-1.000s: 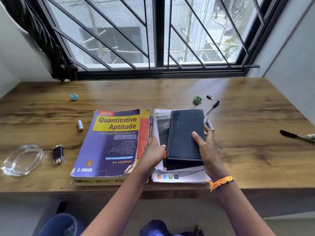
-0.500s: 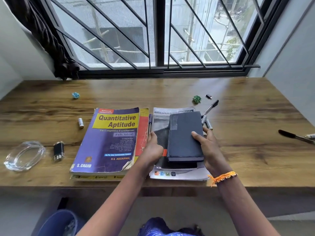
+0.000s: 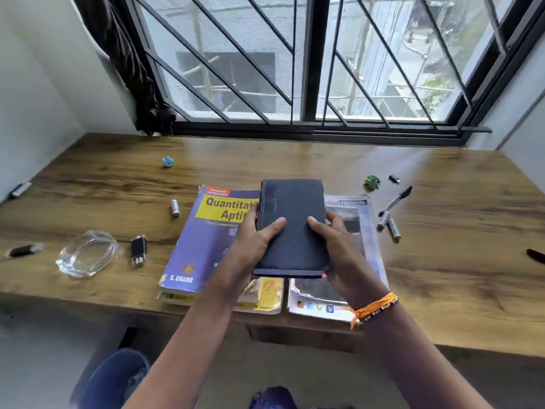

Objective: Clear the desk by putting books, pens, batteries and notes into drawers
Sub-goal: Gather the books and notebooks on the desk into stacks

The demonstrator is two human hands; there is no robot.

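A dark blue book (image 3: 293, 208) is lifted above the desk, held from both sides. My left hand (image 3: 253, 240) grips its left edge with the thumb on the cover; my right hand (image 3: 339, 240) grips the right edge the same way. Under it lie the purple "Quantitative Aptitude" book (image 3: 206, 240) and a spiral notebook (image 3: 365, 231). A pen (image 3: 396, 200) and two batteries (image 3: 389, 227) lie to the right, another battery (image 3: 175, 208) to the left. Crumpled notes, one blue (image 3: 168, 161) and one green (image 3: 372, 182), sit farther back.
A glass ashtray (image 3: 87, 253) and a small black device (image 3: 138, 250) sit at the left of the wooden desk (image 3: 442, 276). A dark pen tip (image 3: 535, 255) shows at the right edge. A blue bin (image 3: 115, 379) stands under the desk. A barred window is behind.
Both hands have lifted the dark blue book off the spiral notebook and carried it up and to the left, over the purple book. The camera view has shifted right.
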